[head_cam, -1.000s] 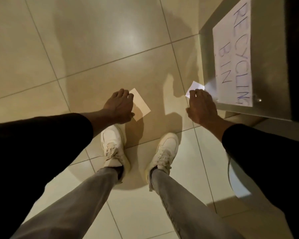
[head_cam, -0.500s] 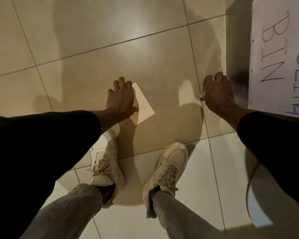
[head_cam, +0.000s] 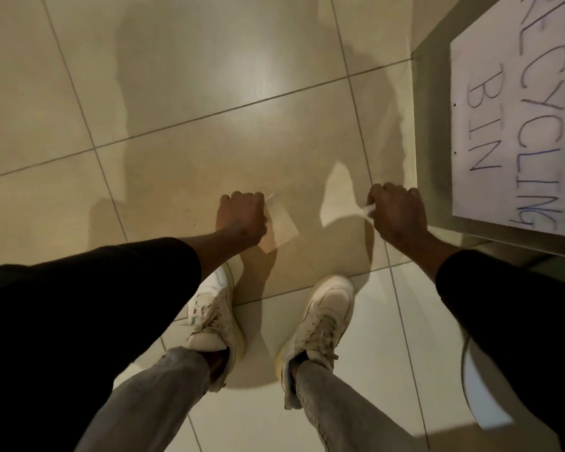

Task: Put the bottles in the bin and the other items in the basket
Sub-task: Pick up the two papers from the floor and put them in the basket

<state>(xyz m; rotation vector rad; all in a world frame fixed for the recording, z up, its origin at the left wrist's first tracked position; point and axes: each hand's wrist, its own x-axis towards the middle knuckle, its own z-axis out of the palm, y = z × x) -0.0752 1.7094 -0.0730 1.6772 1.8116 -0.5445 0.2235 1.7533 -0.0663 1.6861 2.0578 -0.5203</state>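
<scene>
Entry, paper pickup step: left hand point(head_cam: 242, 216), fingers curled round a tan card point(head_cam: 282, 228), and right hand point(head_cam: 400, 213), fingers pinching a white scrap point(head_cam: 368, 211), both low beside the recycling bin point(head_cam: 433, 141); as non-bottles, these likely need carrying next to the basket, unseen here.

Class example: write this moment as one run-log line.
left hand: grips card | right hand: grips paper scrap | bin: beside right hand

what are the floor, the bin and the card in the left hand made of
Floor: glazed ceramic tile by the look, glossy glare and grout lines. Bin: probably brushed metal, dull grey sheen. Card: thin paper or card, matt, flat with sharp corners.
</scene>
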